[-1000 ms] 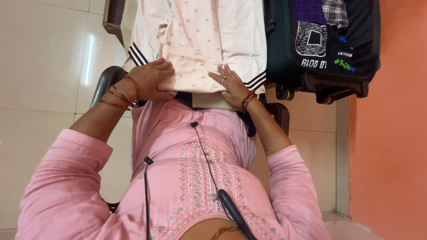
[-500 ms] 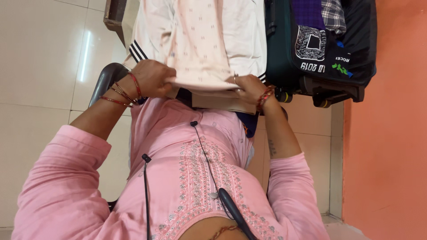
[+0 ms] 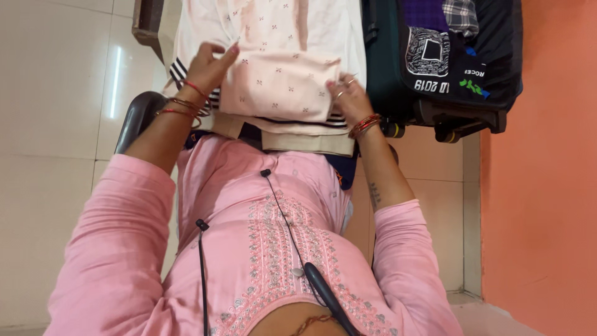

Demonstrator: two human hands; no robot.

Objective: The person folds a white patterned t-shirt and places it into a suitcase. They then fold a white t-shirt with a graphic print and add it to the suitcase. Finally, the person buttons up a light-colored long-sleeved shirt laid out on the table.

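Here, the left hand (image 3: 208,65) and right hand (image 3: 348,96) each pinch a side edge of the pale pink dotted garment (image 3: 280,74), which lies folded on the person's lap, just left of the open dark suitcase (image 3: 448,62).

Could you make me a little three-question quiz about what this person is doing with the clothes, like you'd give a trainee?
1. True or false: both hands touch the pale pink patterned garment.
2. What stands to the right of the folded clothes? A) a dark green suitcase B) a laundry basket C) a wooden stool
3. What does the left hand have around its wrist?

Key:
1. True: the left hand is at one side edge, the right hand at the other.
2. A, the dark green suitcase, open with clothes inside.
3. Red and gold bangles.
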